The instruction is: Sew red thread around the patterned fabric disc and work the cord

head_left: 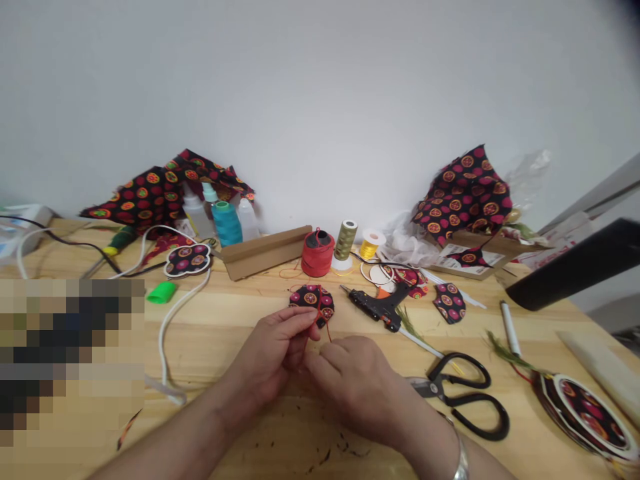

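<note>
Just behind my fingers is a dark scalloped piece of patterned fabric [301,298], with a red cord [320,297] running down its front. My left hand [280,340] pinches the cord between thumb and forefinger, close to the fabric's lower edge. Whether those fingers also grip the fabric, I cannot tell. Against it, my right hand [357,387] is closed with the knuckles up, and a strand of the cord leads into its curled fingers. Its fingertips are hidden.
Black-handled scissors [435,387] lie beside my right wrist. Beyond them are a black glue gun [377,305] and a red cord spool [318,255]. A flower-shaped fabric piece [187,260] and a green cap [162,292] lie left; a round fabric-covered piece [590,413] sits right.
</note>
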The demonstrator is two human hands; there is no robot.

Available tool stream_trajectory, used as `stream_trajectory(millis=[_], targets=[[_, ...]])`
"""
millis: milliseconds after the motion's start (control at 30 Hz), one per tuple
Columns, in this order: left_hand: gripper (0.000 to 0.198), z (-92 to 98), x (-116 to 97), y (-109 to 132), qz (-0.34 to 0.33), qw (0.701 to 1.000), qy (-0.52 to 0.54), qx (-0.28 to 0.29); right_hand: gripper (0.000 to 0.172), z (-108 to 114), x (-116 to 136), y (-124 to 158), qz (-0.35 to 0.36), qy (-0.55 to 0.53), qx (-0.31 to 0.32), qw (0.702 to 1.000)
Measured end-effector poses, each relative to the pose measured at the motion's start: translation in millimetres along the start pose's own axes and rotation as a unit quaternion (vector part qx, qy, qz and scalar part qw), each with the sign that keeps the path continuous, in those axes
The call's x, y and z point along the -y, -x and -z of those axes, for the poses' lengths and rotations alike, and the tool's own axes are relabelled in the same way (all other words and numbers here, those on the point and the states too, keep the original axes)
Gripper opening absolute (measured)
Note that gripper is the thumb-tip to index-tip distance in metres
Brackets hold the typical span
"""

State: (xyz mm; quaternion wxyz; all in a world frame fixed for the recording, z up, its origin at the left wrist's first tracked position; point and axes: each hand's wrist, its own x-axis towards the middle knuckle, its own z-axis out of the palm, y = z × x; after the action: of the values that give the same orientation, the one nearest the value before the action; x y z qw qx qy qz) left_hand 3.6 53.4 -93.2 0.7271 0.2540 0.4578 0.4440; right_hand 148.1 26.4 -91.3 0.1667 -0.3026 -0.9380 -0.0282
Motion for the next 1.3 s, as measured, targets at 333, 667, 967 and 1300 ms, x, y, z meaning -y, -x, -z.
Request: stream_trajectory(millis=[333,667,967,1300], targets=[[0.015,-5.0,-3,3,-0.008,1.0,-0.023,0.004,0.012,8,-15,-9,-0.337,-0.433,-0.253,0.797],[0.009,-9.7,-1,9,-0.014,0.997,-0.077,0.024,0.025,-2,-18,-15,-0.414,-0.664,-0.153,0.604],[0.016,-9.8,0,7,-0.024,0.987,-0.157,0.023,0.019,1,-22,-14,-0.451,-0.573,-0.17,0.663],[0.02,-7.2,2,5,-0.036,0.987,-0.153,0.039,0.018,1,-24,-11,-0.453,-0.54,-0.173,0.688]])
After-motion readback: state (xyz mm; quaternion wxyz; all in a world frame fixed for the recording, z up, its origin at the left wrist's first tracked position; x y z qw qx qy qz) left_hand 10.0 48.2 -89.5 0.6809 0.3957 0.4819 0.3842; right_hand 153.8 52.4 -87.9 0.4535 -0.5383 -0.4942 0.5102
